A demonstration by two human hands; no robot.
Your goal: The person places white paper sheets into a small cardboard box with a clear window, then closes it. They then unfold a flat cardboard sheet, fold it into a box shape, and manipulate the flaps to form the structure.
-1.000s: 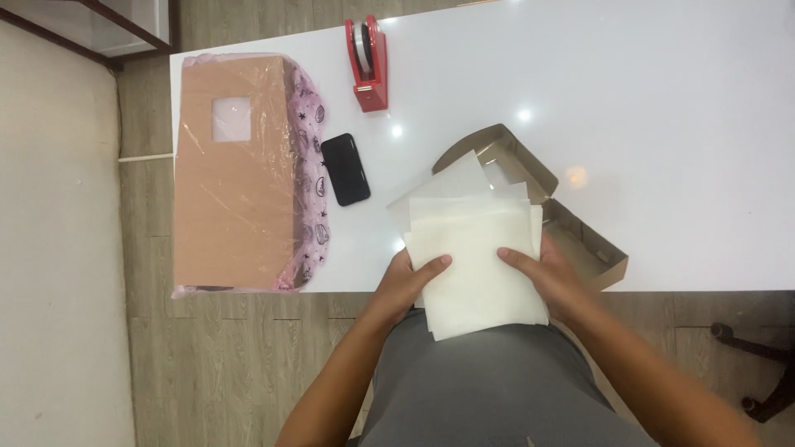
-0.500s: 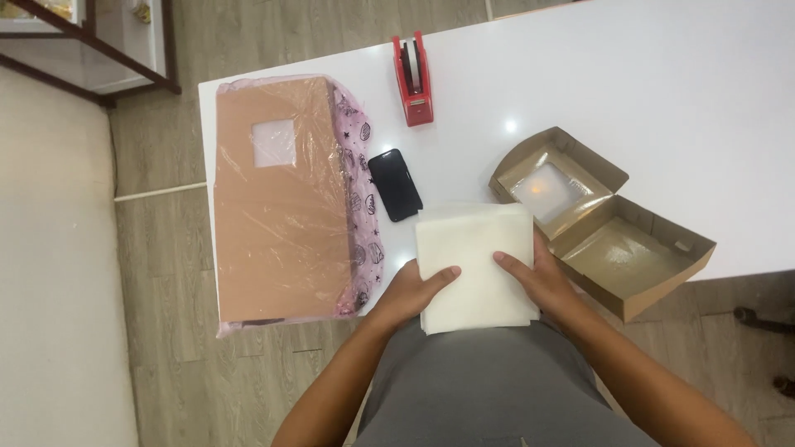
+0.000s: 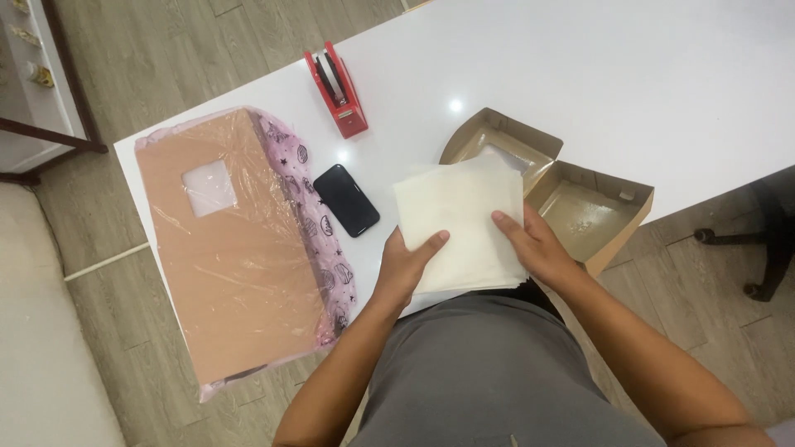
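A stack of cream square paper sheets (image 3: pixel 460 211) rests at the near edge of the white table (image 3: pixel 629 91), its far corner overlapping an open brown cardboard box (image 3: pixel 580 203). My left hand (image 3: pixel 406 265) grips the stack's near left edge with the thumb on top. My right hand (image 3: pixel 534 244) presses on its near right side, fingers spread over the paper. The box has two shallow halves, lid open.
A black phone (image 3: pixel 346 199) lies just left of the paper. A red tape dispenser (image 3: pixel 337 88) stands farther back. A plastic-wrapped pack of flat brown cardboard with pink patterned trim (image 3: pixel 236 244) fills the table's left end. An office chair base (image 3: pixel 758 248) stands at right.
The loosely fanned sheets have been squared into one neat stack. The stack has shifted toward the open box and both hands stay on its near edge.
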